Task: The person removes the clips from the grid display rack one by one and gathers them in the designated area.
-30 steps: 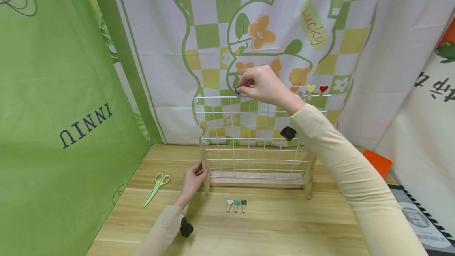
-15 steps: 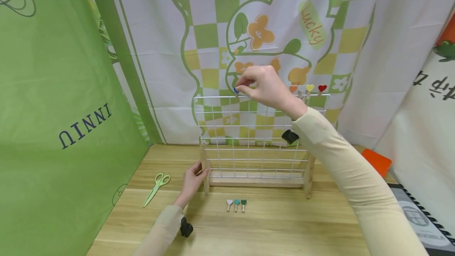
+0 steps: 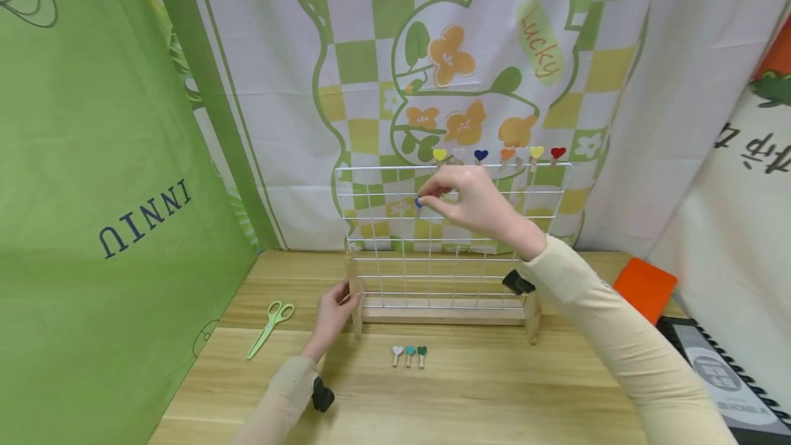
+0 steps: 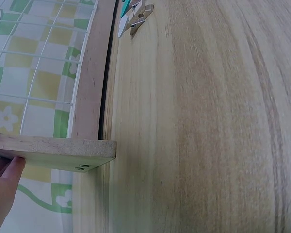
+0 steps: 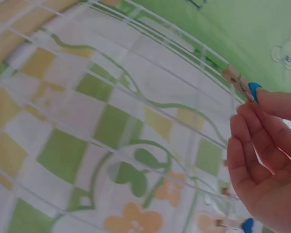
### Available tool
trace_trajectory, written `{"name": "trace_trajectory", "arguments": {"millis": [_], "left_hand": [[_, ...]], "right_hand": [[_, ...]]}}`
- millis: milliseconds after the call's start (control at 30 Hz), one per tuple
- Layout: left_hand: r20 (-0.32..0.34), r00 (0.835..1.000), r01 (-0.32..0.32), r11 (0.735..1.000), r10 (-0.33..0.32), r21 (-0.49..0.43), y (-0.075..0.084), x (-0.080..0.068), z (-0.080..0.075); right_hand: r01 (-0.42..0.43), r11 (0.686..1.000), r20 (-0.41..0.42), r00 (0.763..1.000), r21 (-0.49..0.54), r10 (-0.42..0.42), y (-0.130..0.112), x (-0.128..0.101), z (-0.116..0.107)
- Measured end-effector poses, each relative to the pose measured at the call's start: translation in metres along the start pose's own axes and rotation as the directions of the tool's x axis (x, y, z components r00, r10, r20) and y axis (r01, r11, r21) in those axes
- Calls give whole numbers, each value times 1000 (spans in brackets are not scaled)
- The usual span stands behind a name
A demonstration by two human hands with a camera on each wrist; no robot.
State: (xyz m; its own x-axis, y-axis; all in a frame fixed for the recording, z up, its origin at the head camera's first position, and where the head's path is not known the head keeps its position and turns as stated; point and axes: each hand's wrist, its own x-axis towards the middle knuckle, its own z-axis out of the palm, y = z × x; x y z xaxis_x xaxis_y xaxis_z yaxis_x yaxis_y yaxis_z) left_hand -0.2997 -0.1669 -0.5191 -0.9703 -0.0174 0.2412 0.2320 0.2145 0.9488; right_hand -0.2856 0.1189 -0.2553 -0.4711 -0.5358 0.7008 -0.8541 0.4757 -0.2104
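Observation:
My right hand [image 3: 476,203] pinches a small wooden clothespin with a blue heart [image 5: 254,91] between thumb and fingertips. In the head view that hand overlaps the upper part of a white wire grid rack [image 3: 404,239]. Along the rack's top bar stand several heart clothespins, among them a yellow one [image 3: 439,154], a dark blue one [image 3: 481,155] and a red one [image 3: 558,152]. My left hand [image 3: 334,312] holds the rack's left wooden leg [image 4: 53,148], its fingers partly hidden behind the wood.
Three heart clothespins, white [image 3: 397,351], teal [image 3: 410,351] and dark green [image 3: 422,351], lie on the wooden table [image 3: 494,397] before the rack. Green scissors [image 3: 270,328] lie at the left. An orange item [image 3: 645,289] and a spiral-bound book [image 3: 719,369] are at the right.
My right hand has come down from the rack's top bar, carrying the blue heart clothespin. More clothespins on the bar now show. The left hand stays on the leg.

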Motion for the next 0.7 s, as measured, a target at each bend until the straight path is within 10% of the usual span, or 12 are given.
{"name": "trace_trajectory", "arguments": {"millis": [333, 700], "left_hand": [[6, 1000, -6, 1000, 6, -3, 0, 0, -1], [9, 1000, 6, 1000, -6, -9, -1, 2, -2]], "right_hand": [[-104, 993, 131, 987, 57, 95, 15, -68, 52], [-282, 952, 336, 914, 121, 228, 29, -144, 114]]}}
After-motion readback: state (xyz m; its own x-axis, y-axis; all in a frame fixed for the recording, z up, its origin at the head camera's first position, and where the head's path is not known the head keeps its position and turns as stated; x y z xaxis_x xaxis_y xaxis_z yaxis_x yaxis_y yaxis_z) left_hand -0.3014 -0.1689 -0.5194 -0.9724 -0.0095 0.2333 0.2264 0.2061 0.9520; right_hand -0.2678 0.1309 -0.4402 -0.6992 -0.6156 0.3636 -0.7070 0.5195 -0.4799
